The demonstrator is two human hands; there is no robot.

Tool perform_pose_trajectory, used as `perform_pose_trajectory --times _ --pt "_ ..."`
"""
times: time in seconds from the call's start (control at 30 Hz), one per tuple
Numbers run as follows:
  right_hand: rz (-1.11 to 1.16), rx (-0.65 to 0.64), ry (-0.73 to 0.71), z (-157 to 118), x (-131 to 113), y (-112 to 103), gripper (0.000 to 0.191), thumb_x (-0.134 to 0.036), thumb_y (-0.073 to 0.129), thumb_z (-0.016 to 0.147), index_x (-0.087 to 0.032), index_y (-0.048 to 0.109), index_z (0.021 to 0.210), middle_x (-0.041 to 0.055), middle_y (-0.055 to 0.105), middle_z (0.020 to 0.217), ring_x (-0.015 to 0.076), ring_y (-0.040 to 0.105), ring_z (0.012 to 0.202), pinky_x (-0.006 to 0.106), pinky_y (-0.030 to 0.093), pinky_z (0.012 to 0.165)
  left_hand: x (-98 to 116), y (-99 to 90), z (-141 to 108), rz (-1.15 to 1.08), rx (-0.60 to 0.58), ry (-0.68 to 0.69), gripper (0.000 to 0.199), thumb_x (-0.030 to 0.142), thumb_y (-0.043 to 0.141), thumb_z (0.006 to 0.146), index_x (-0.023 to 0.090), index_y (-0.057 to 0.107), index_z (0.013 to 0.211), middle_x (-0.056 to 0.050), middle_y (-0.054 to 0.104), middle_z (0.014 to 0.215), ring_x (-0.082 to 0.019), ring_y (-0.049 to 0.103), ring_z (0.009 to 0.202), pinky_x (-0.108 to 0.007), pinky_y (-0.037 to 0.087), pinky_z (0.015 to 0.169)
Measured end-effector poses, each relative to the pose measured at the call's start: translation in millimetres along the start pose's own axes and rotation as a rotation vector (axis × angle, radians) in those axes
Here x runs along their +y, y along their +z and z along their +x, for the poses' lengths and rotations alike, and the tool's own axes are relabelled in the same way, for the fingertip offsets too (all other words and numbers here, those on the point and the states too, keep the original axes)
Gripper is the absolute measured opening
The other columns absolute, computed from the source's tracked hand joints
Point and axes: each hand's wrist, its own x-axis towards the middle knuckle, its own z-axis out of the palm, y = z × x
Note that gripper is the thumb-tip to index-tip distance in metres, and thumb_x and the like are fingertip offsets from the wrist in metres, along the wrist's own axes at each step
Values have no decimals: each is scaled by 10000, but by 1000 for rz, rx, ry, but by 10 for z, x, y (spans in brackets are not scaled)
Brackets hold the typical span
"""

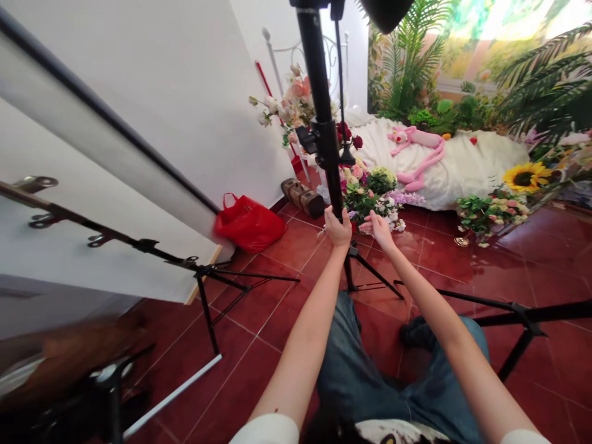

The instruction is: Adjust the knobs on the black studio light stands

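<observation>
A black light stand rises in front of me, tilted slightly, its tripod legs spread on the floor. My left hand is wrapped around the stand's lower pole. Just right of the pole, my right hand holds nothing visible; its fingers are stretched out toward the pole and look apart from it. Above my hands, a clamp knob sits on the pole's collar. A black cable hangs beside the upper pole. The top of the stand is cut off by the frame.
Left stand a red bag and another black stand by the wall. Artificial flowers lie behind the pole. Beyond is a white-draped bed with a pink plush toy. Black tripod legs extend at right over red tiles.
</observation>
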Motion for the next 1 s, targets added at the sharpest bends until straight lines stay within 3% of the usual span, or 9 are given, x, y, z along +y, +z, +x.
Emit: perform_pose_trajectory --times 0.17,0.37,0.47,0.57,0.7,0.77,0.8,0.9,1.0 --pt "32 163 147 -703 151 -1265 452 -642 522 921 -205 583 822 41 730 641 188 738 605 289 604 595 20 -13 -2 29 -7 -31 414 492 402 970 129 526 1123 -173 652 1046 -257 659 1070 -374 495 951" --pt "24 497 99 -1855 32 -2697 468 -606 486 962 -180 615 817 77 740 669 186 752 638 279 621 611 117 -41 -32 62 -27 -33 466 465 368 985 76 503 1201 -238 635 1191 -289 617 1213 -399 471 1056" --pt "28 672 66 -2377 -92 -3199 498 -612 462 970 -168 633 822 66 737 660 152 723 563 226 586 544 289 -37 -58 82 4 -105 446 438 351 1001 96 480 1256 -231 606 1281 -271 568 1303 -387 436 1120" --pt "44 806 52 -2747 -236 -3562 499 -616 466 964 -176 637 800 54 724 635 144 705 538 213 561 508 542 -14 -181 84 89 -205 420 395 312 1018 114 432 1305 -227 548 1354 -256 496 1380 -400 389 1175" --pt "133 970 26 -3037 -476 -3895 481 -565 385 995 -218 630 768 48 709 632 138 672 516 225 535 494 949 182 -704 123 227 -449 403 299 289 1014 92 311 1359 -295 356 1445 -303 319 1485 -514 266 1223" --pt "152 944 44 -3124 -626 -4010 498 -560 336 997 -232 636 774 68 729 705 149 682 560 243 535 510 1227 397 -1117 105 125 -516 388 259 370 985 74 316 1321 -312 339 1418 -315 355 1442 -519 277 1205" --pt "149 898 44 -3154 -707 -4054 508 -561 318 995 -233 649 795 85 746 775 156 695 607 250 535 523 1402 529 -1341 60 17 -498 382 242 433 958 76 340 1289 -301 365 1392 -302 407 1389 -497 312 1185" --pt "132 763 -14 -3180 -939 -4139 535 -551 283 992 -221 692 897 113 763 1001 162 714 775 255 534 586 2110 957 -2005 -252 -366 -333 363 224 532 903 118 393 1222 -223 467 1318 -212 541 1188 -388 438 1079" --pt "125 731 -93 -3121 -1085 -4178 540 -532 277 992 -207 700 909 108 753 1058 161 696 851 251 523 626 2995 1313 -2578 -663 -826 -92 326 328 611 884 178 472 1138 -136 569 1211 -165 600 1081 -327 489 1003"
